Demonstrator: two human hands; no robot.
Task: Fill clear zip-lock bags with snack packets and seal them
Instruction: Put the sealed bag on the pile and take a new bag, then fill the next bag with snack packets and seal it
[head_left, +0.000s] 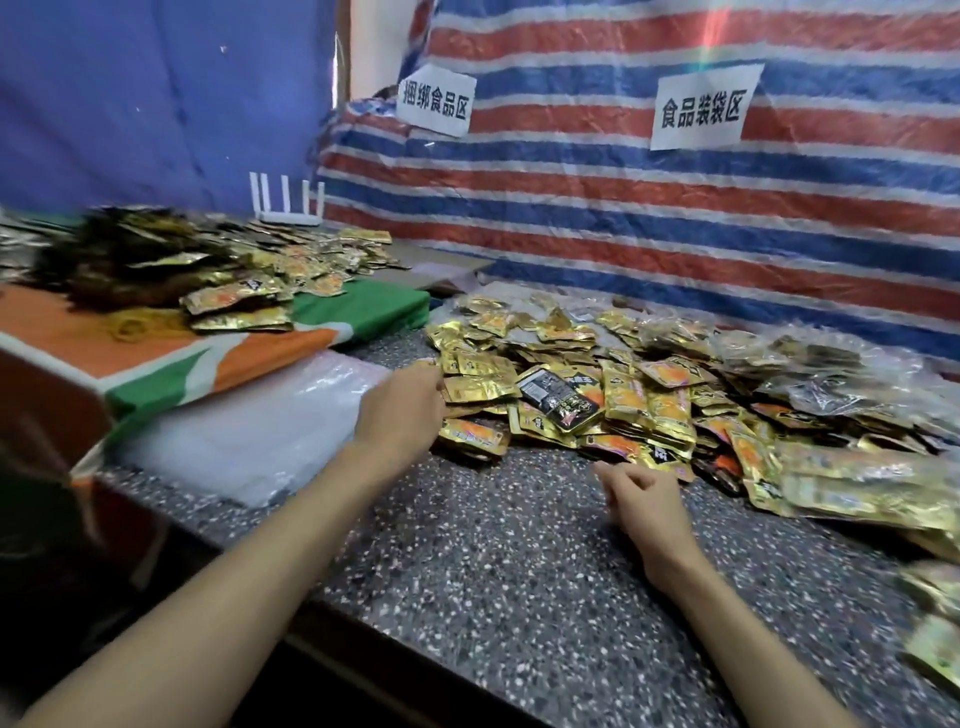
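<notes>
Left hand (400, 408) at gold snack-packet pile (644, 400) edge, grip not discernible; right hand (641, 493) loosely curled, empty; risk: pulling one topples slick neighbours.

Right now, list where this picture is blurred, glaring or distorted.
Head view: the packet heap far left smears into blur; a rainbow flare sits on the striped tarp; gold packets at right glare; the frame's edges stretch from the wide lens; the counter centre is sharp.
</notes>
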